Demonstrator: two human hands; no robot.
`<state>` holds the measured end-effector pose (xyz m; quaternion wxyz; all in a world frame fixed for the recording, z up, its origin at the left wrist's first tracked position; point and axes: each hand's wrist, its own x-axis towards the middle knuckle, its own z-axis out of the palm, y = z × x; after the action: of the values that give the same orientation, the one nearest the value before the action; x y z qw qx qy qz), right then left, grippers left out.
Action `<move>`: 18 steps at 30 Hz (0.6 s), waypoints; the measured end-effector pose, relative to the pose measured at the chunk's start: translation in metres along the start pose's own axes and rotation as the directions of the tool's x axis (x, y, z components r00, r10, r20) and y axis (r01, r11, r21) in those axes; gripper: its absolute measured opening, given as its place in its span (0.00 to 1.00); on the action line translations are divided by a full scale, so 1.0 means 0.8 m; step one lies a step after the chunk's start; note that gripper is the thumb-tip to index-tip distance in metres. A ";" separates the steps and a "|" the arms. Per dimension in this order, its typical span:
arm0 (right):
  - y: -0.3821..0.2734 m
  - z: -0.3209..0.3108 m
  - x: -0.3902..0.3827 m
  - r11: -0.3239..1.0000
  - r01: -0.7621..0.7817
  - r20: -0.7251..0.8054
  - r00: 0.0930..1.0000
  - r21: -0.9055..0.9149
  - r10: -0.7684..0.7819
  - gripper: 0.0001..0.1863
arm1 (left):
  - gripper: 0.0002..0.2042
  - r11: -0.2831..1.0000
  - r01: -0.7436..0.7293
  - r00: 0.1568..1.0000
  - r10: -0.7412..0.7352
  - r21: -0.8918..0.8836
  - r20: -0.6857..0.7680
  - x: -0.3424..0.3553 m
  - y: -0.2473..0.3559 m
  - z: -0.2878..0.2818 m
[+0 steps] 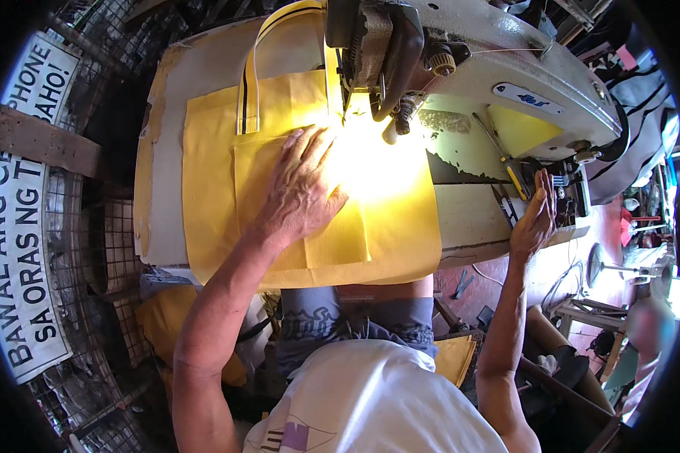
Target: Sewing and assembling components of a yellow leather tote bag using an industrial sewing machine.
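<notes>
A yellow fabric bag (400, 253) lies spread on the sewing table, with a patch pocket on its face. Its handle strap (248, 94), yellow with a dark stripe, loops up toward the far side. My left hand (301, 185) rests flat on the bag, fingers stretched toward the needle area. The sewing machine (499, 64) stands over the bag's far part; glare from its lamp hides the needle point and the stitching. Off to the right, my right hand (536, 215) is held edge-on with straight fingers beside the machine's handwheel end. Whether it touches anything there, I cannot tell.
A screwdriver (517, 177) and a small metal tool (505, 205) lie on the table between bag and right hand. More yellow fabric (455, 359) is below the table. A wire grille with a white sign (23, 226) borders the left. A fan (608, 264) and another person (646, 377) are at right.
</notes>
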<state>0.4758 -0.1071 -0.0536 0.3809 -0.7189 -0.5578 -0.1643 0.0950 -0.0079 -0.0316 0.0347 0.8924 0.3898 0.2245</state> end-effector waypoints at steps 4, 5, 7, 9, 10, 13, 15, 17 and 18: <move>-0.004 0.001 0.000 0.999 -0.041 0.014 0.999 0.033 0.040 0.24 | 0.25 0.999 0.026 1.000 -0.027 -0.032 -0.005 0.001 0.001 -0.003; -0.005 0.000 -0.001 0.997 -0.057 0.017 0.998 0.056 0.056 0.24 | 0.25 0.999 0.027 1.000 -0.027 -0.033 -0.003 0.000 0.001 -0.003; -0.002 -0.001 -0.003 0.995 -0.054 0.010 0.999 0.087 0.053 0.25 | 0.25 1.000 0.010 1.000 -0.010 -0.013 0.015 -0.003 0.002 -0.003; -0.001 -0.001 -0.003 0.992 -0.051 0.005 0.999 0.118 0.051 0.25 | 0.25 1.000 0.013 1.000 -0.013 -0.019 0.011 -0.002 0.002 -0.003; -0.002 -0.002 -0.002 0.992 -0.039 0.004 0.999 0.116 0.039 0.25 | 0.25 1.000 0.014 1.000 -0.014 -0.026 0.007 -0.001 0.003 -0.003; -0.003 -0.003 -0.001 0.994 -0.017 0.002 1.000 0.110 0.017 0.27 | 0.25 1.000 0.021 1.000 -0.021 -0.004 0.009 0.002 0.004 -0.004; -0.003 -0.001 -0.002 0.990 -0.034 0.011 0.999 0.139 0.032 0.28 | 0.25 1.000 0.012 1.000 -0.012 -0.007 0.009 -0.001 0.001 -0.004; -0.002 -0.001 -0.004 0.989 -0.041 0.022 0.999 0.140 0.038 0.28 | 0.25 1.000 0.004 1.000 -0.004 -0.008 0.005 0.000 0.000 -0.003; -0.001 -0.001 -0.003 0.988 -0.043 0.017 0.999 0.149 0.041 0.28 | 0.25 1.000 0.001 1.000 -0.001 -0.015 -0.003 0.002 0.000 -0.002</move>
<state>0.4742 -0.1093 -0.0541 0.4330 -0.7010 -0.5561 -0.1090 0.0950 -0.0072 -0.0294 0.0410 0.8917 0.3884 0.2287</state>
